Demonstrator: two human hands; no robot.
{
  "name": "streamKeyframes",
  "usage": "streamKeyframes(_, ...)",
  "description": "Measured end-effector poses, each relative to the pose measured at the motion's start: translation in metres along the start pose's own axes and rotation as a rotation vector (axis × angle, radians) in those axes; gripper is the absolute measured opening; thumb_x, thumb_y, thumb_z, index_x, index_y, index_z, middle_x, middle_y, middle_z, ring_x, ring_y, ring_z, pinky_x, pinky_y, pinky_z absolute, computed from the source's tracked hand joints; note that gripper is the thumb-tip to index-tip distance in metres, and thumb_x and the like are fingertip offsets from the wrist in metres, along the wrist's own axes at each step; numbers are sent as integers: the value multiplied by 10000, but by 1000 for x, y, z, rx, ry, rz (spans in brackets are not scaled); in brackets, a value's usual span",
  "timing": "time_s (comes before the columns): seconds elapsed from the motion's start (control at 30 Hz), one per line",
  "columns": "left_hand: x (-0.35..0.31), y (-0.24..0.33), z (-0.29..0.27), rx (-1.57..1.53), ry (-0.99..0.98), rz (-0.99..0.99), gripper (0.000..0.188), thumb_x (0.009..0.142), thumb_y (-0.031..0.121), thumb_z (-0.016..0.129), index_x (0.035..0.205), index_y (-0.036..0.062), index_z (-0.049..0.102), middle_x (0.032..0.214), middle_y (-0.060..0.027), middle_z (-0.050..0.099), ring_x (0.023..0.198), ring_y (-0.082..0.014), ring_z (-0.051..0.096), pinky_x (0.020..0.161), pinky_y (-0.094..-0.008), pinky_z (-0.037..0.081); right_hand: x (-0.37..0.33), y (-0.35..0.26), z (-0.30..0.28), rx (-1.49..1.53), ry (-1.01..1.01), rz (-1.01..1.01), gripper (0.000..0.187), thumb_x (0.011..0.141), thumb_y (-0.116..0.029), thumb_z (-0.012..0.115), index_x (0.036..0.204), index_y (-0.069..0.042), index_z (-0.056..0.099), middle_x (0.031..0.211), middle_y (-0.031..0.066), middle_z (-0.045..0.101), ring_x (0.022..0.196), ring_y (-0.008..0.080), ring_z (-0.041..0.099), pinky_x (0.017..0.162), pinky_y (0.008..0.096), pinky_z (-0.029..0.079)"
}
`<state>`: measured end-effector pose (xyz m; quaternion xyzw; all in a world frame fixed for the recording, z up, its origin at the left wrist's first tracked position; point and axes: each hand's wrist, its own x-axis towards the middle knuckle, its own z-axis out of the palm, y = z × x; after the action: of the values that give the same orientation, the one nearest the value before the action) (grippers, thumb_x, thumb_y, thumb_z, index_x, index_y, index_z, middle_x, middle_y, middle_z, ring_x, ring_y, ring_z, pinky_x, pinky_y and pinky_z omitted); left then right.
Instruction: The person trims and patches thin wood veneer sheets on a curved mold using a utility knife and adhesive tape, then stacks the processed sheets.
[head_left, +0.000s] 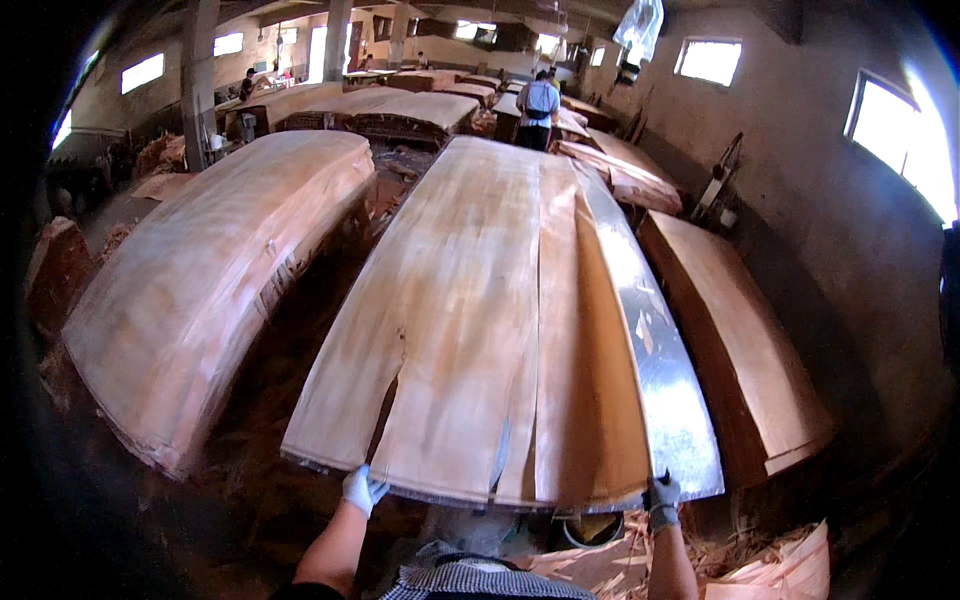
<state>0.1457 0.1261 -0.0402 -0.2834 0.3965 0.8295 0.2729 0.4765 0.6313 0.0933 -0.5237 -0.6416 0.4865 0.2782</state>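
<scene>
Long thin wood veneer sheets (450, 300) lie across the table in front of me, with a dark split near the left front and gaps between strips. My left hand (362, 490), in a pale glove, is closed on the near edge of the veneer beside that split. At the right, my right hand (663, 498), in a darker grey glove, is closed at the near edge of a raised, curling veneer strip (610, 400). Next to it shows the shiny metal tabletop (690, 430), with small veneer scraps on it. The fingers' undersides are hidden.
A tall veneer stack (210, 270) stands to the left, a narrower stack (750, 340) to the right. Torn veneer scraps (790, 570) and a round bucket (592, 530) sit below the table's front. A person (540, 105) stands beyond the far end, among more stacks.
</scene>
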Motion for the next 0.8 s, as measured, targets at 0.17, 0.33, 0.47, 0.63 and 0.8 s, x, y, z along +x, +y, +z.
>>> streamKeyframes(0.17,-16,-21,-18,20,72,-4,362,827,285,519,1132,115,425,1097,-125,489,961,-338,514,765,-519,466,5,47,-25,-45,75,-91,160,673,-119,674,635,-36,542,498,62,524,347,168,475,326,302,386)
streamKeyframes(0.33,-20,-8,11,56,30,10,358,833,270,525,1132,102,420,1076,-151,479,962,-346,502,759,-504,487,15,-3,-2,-40,-8,45,155,727,-138,624,648,-47,526,472,84,516,317,179,459,294,303,363)
streamKeyframes(0.47,7,-10,22,42,99,-47,373,831,262,531,1147,99,418,1081,-146,469,956,-342,504,749,-515,487,22,-24,9,13,5,143,157,760,-168,600,721,-44,513,480,95,521,310,183,449,278,297,344)
streamKeyframes(0.63,6,5,7,73,61,-44,461,820,327,559,1179,90,396,1088,-144,491,958,-333,519,772,-512,467,16,-10,-11,-6,-19,181,176,788,-212,598,767,-41,559,531,86,556,367,161,483,325,298,360)
streamKeyframes(0.8,-51,0,1,279,331,179,413,828,396,535,1072,66,488,940,-127,597,837,-290,591,685,-434,491,-60,36,-66,-819,-470,-60,162,749,-167,627,776,-8,615,589,89,583,528,166,551,495,328,438)
